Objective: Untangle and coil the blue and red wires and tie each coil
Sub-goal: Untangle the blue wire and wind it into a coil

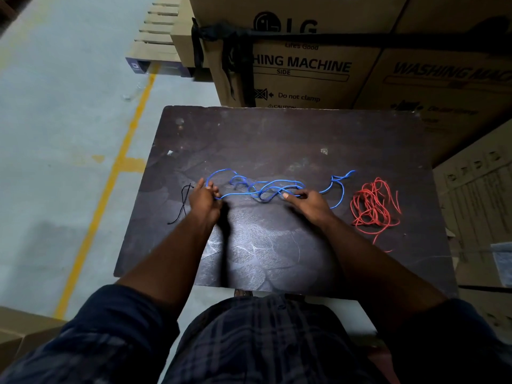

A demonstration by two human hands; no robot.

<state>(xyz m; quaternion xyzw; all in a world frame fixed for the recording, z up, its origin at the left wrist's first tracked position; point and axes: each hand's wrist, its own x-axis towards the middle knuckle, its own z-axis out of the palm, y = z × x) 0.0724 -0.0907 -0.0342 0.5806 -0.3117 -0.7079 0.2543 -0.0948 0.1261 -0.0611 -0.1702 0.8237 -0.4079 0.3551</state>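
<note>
The blue wire (266, 187) lies in loose tangled loops across the middle of the dark board (277, 134). My left hand (203, 199) pinches the wire's left loop between its fingers. My right hand (307, 200) grips the wire near the middle tangle, and the wire's right end curls away past it. The red wire (372, 207) sits in a separate loose heap on the board to the right of my right hand, touching neither hand.
A thin black cord (184, 202) lies just left of my left hand near the board's left edge. Large cardboard washing machine boxes (302, 67) stand behind and to the right of the board. Grey floor with a yellow line (110, 176) lies to the left.
</note>
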